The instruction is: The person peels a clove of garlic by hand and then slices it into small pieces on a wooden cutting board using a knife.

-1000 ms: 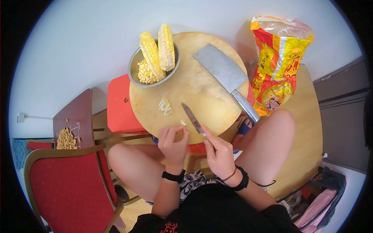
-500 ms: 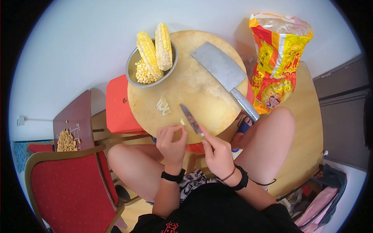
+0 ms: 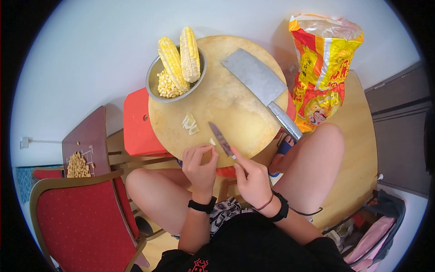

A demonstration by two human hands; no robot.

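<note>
My left hand [image 3: 199,170] pinches a small white piece [image 3: 212,142], which looks like a garlic clove, between thumb and fingertips at the near edge of the round wooden chopping board [image 3: 244,127]. In my right hand [image 3: 251,179] is a small knife [image 3: 220,138], its dark blade pointing up and left over the board, close to the white piece but apart from it. Several thin pale scraps [image 3: 190,123] lie on the board beyond my left hand. A large cleaver [image 3: 256,77] rests flat across the board's right side, its metal handle overhanging the edge.
A metal bowl [image 3: 205,68] at the board's far left holds two corn cobs [image 3: 190,54] and loose kernels [image 3: 170,86]. A red stool [image 3: 136,120] shows beneath. Right stands a red-yellow plastic bag [image 3: 324,72]; left are a red chair [image 3: 81,222] and peanuts [image 3: 78,166] on a brown table.
Very little differs. My right fingers have shifted slightly on the knife handle; the left hand keeps its pinch on the white piece.
</note>
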